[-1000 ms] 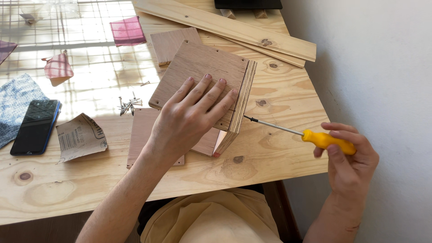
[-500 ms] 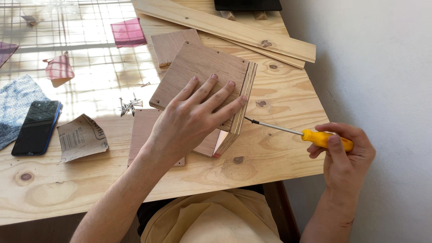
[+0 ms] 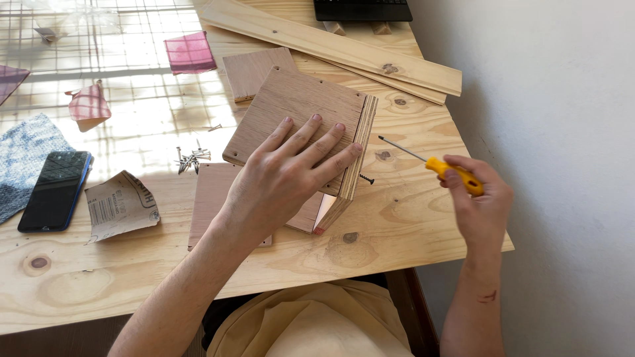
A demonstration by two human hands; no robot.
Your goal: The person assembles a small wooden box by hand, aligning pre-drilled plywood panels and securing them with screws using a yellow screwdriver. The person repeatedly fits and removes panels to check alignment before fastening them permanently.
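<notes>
Now lifted: screwdriver [image 3: 433,162] off screw [image 3: 366,179] | left hand [image 3: 291,172] unmoved on box [image 3: 301,125]

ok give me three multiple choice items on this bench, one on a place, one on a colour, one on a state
1. Where does the phone lie?
A. at the table's left edge
B. under the plywood box
C. beside the wall

2. What colour is the screwdriver handle?
A. red
B. yellow
C. black

3. What is the left hand doing?
A. lifting sandpaper
B. holding a screw
C. pressing flat on the plywood box

Answers: 1 A, it lies far left beside the blue cloth. 2 B, yellow shows in the right hand. 3 C, the spread fingers rest on the box's top panel.
</notes>
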